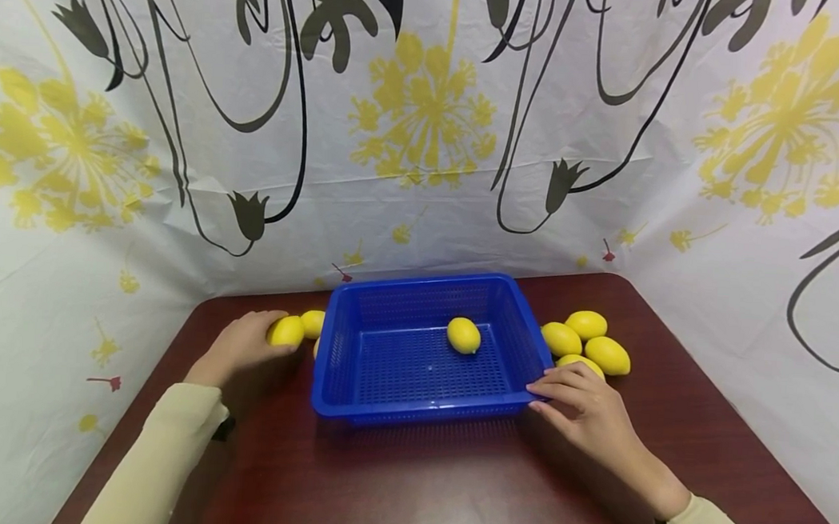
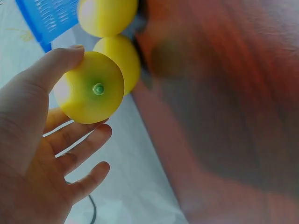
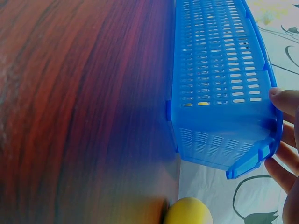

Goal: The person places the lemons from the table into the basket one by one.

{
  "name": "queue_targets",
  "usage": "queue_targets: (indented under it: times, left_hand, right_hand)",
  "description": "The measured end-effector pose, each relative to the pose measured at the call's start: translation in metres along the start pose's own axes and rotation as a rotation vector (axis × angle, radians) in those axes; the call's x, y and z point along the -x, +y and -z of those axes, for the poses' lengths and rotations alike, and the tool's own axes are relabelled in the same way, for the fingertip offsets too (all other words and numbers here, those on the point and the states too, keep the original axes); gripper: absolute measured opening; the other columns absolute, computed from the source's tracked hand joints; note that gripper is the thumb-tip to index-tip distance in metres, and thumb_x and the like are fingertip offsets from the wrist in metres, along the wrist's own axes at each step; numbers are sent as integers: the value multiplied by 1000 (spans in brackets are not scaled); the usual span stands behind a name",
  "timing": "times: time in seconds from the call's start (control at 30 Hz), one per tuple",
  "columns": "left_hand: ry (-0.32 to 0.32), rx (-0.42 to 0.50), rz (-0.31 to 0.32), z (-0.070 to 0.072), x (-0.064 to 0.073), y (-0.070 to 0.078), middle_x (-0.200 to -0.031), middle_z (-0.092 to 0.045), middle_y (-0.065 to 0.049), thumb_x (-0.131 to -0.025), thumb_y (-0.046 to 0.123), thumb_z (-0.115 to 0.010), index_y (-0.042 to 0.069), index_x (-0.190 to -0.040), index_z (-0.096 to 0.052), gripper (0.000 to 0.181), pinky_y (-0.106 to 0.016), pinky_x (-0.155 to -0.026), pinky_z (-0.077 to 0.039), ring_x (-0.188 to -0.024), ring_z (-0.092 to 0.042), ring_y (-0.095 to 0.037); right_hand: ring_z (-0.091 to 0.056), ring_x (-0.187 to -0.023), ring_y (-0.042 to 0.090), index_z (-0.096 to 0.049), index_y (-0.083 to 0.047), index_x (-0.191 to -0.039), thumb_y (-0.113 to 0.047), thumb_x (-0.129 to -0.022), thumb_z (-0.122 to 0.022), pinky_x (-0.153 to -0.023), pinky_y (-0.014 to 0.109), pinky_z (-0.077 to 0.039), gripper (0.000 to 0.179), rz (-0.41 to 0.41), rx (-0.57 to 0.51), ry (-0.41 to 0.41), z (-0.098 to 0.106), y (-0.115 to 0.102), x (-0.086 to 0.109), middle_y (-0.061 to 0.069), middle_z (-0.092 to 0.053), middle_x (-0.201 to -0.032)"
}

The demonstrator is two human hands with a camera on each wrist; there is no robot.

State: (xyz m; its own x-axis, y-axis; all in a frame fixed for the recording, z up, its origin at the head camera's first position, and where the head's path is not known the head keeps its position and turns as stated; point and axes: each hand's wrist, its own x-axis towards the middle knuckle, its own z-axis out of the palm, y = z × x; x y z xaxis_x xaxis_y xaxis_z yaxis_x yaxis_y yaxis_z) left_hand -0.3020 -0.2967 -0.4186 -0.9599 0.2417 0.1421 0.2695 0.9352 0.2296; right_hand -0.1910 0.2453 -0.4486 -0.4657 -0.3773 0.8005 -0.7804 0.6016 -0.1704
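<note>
A blue perforated plastic basket stands on the table with one yellow lemon lying inside it. To its left, my left hand holds another lemon between thumb and fingers; the green stem end faces the left wrist camera. Two more lemons, one of them this lemon, lie just beyond, beside the basket's left wall. My right hand grips the basket's near right corner, thumb and fingers at the rim, as the right wrist view also shows.
Several lemons are grouped right of the basket, close to my right hand. The dark red-brown table ends at a white patterned sheet hanging behind and along both sides.
</note>
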Motion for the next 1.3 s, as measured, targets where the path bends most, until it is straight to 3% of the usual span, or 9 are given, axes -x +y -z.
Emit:
queue_targets:
  times: [0.27, 0.7, 1.0, 1.3]
  left_hand:
    - [28, 4, -38, 18, -12, 8, -115, -69, -14, -83, 44, -76, 7, -133, -58, 65, -46, -82, -51, -93, -60, -28]
    - [52, 3, -131, 42, -35, 36, -97, -69, -6, -83, 41, -77, 14, -122, -64, 49, -37, -72, -47, -81, -58, -22]
    - [4, 11, -121, 55, -49, 64, -110, -71, -7, -85, 47, -74, 16, -132, -60, 58, -41, -75, -52, -88, -62, -24]
    - [-42, 43, -129, 55, -65, 89, -122, -68, -10, -84, 47, -74, 13, -138, -56, 66, -43, -81, -53, -97, -64, -26]
  right_hand:
    - [-62, -96, 16, -79, -15, -99, -26, -80, -82, -99, 6, -38, 22, -4, -10, 1, 0, 0, 0, -3, -75, -96]
    - [-62, -95, 17, -79, -16, -99, -33, -86, -77, -97, 9, -41, 22, 15, -13, 19, -1, 1, 0, -3, -76, -96]
    - [-62, -95, 17, -79, -16, -99, -25, -79, -83, -99, 6, -39, 23, 2, -9, 8, 0, 1, 0, -3, -76, -96]
    - [-62, -95, 16, -79, -18, -100, -24, -78, -83, -98, 7, -39, 23, -3, -4, 2, 0, 1, 0, -3, -76, -96]
